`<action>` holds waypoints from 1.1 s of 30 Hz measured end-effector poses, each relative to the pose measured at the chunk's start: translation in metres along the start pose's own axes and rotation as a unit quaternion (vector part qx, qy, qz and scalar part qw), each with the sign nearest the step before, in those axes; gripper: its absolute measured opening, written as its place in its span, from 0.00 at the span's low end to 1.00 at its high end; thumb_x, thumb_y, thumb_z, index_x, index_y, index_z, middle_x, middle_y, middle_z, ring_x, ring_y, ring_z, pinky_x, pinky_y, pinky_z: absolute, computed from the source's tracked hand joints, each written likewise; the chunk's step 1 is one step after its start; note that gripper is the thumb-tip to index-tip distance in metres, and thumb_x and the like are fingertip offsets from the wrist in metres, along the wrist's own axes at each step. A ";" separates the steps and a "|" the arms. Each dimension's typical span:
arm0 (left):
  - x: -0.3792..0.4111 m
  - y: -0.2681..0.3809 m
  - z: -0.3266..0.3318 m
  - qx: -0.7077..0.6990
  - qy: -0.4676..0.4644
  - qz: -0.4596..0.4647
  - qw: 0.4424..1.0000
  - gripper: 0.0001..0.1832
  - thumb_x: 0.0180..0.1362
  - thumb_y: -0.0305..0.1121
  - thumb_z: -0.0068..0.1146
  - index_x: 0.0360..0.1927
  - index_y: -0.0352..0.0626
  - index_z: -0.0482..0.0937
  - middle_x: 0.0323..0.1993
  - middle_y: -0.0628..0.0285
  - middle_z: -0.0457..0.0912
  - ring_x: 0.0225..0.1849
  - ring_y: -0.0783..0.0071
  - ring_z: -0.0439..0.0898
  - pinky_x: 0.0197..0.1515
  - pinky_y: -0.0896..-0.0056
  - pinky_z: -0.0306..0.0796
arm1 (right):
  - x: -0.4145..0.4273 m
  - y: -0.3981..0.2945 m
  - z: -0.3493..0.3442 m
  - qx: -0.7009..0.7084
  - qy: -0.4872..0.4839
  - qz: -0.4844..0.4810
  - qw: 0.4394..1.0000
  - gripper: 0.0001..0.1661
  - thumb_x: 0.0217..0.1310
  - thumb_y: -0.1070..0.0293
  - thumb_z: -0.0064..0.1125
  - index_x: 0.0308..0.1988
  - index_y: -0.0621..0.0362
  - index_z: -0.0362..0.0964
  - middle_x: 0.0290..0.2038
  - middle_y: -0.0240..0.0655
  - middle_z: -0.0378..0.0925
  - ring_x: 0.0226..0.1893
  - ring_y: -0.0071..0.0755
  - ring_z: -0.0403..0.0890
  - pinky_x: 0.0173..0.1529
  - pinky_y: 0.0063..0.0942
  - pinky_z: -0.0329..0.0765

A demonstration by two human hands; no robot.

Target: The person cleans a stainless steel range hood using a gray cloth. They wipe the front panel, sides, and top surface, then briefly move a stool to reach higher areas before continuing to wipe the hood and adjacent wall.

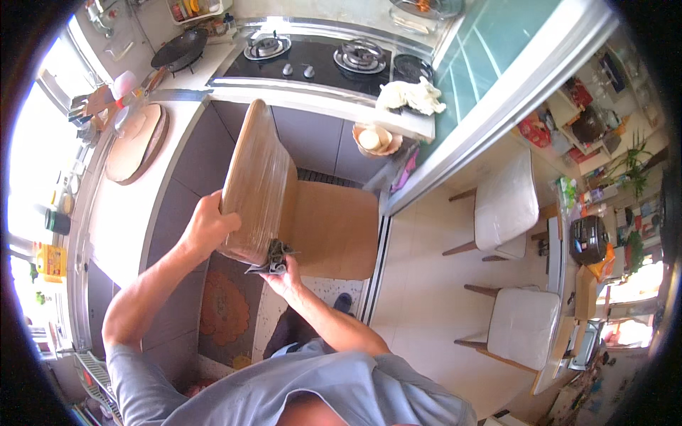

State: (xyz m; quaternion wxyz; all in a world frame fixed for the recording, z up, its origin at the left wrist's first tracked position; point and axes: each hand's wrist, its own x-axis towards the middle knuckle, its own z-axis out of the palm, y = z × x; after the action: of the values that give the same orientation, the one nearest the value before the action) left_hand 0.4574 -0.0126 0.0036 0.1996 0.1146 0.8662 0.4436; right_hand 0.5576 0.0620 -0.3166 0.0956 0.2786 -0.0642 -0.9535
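Observation:
Before me stands a brown chair with a flat seat (335, 229) and an upright backrest (256, 175) that looks wrapped in clear plastic film. My left hand (205, 223) grips the backrest's left edge, the thumb lying over its face. At the near lower corner of the backrest, my right hand (282, 279) presses a dark grey cloth (276, 255) against the edge. Parts of the right fingers are hidden behind the cloth and the chair. The chair's legs are out of sight beneath the seat.
A black gas hob (314, 66) spans the far counter, with a crumpled white cloth (410, 96) at its right end. Cutting boards (136, 144) lie on the left counter. A glass sliding door (501, 101) borders the right side; beyond it are two pale-seated chairs (506, 207). A patterned mat (229, 309) covers floor nearby.

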 end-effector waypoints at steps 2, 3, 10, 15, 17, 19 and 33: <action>0.016 -0.026 -0.012 0.003 0.017 -0.003 1.000 0.22 0.45 0.30 0.57 0.43 0.25 0.76 0.33 0.56 0.80 0.36 0.70 0.77 0.41 0.68 0.72 | 0.037 0.003 -0.004 -0.007 -0.035 0.017 0.999 0.23 0.65 0.56 0.47 0.53 0.61 0.68 0.52 0.43 0.75 0.54 0.49 0.76 0.60 0.62 0.71; 0.027 -0.041 -0.018 -0.014 0.016 -0.002 1.000 0.22 0.45 0.30 0.57 0.43 0.25 0.76 0.33 0.56 0.81 0.36 0.70 0.77 0.41 0.68 0.72 | 0.048 0.008 -0.003 -0.005 -0.026 0.020 0.999 0.23 0.66 0.56 0.47 0.53 0.61 0.68 0.52 0.43 0.75 0.54 0.49 0.76 0.61 0.62 0.71; 0.102 -0.118 -0.087 0.001 0.000 -0.046 0.999 0.20 0.43 0.29 0.59 0.40 0.26 0.77 0.29 0.58 0.79 0.31 0.71 0.76 0.35 0.68 0.70 | 0.115 0.035 0.017 -0.056 0.062 0.032 0.996 0.28 0.67 0.53 0.47 0.56 0.63 0.64 0.54 0.49 0.73 0.54 0.51 0.76 0.60 0.55 0.74; 0.129 -0.191 -0.137 -0.064 0.038 -0.052 0.996 0.20 0.41 0.31 0.60 0.37 0.26 0.78 0.25 0.60 0.77 0.27 0.72 0.74 0.28 0.69 0.66 | 0.075 0.006 0.004 -0.135 -0.068 0.118 0.981 0.27 0.68 0.57 0.45 0.59 0.62 0.63 0.53 0.45 0.75 0.52 0.49 0.78 0.52 0.43 0.79; 0.136 -0.198 -0.152 -0.030 0.053 -0.058 0.996 0.19 0.40 0.31 0.60 0.36 0.26 0.78 0.24 0.60 0.76 0.26 0.72 0.73 0.28 0.68 0.65 | 0.054 -0.023 -0.020 -0.192 -0.081 0.103 0.973 0.26 0.66 0.61 0.50 0.58 0.65 0.64 0.51 0.50 0.75 0.47 0.48 0.81 0.48 0.43 0.81; 0.143 -0.208 -0.156 -0.015 0.062 -0.050 0.997 0.19 0.39 0.31 0.60 0.34 0.27 0.78 0.23 0.61 0.75 0.25 0.72 0.72 0.27 0.68 0.65 | 0.021 -0.054 -0.031 -0.199 -0.006 0.085 0.976 0.24 0.65 0.64 0.50 0.57 0.65 0.66 0.50 0.49 0.76 0.45 0.47 0.81 0.46 0.42 0.81; 0.196 -0.240 -0.153 0.246 0.182 0.023 0.952 0.41 0.48 0.34 0.65 0.66 0.36 0.62 0.54 0.41 0.75 0.51 0.54 0.78 0.51 0.56 0.72 | -0.025 -0.149 -0.021 -0.286 0.114 0.016 0.951 0.21 0.66 0.59 0.48 0.54 0.57 0.70 0.43 0.40 0.79 0.35 0.35 0.81 0.37 0.32 0.78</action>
State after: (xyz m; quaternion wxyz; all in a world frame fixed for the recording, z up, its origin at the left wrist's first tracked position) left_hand 0.2084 -0.1888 -0.1594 -0.0057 0.0972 0.9672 0.2347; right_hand 0.5679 0.2114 -0.3468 0.1927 0.3450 0.2178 -0.8924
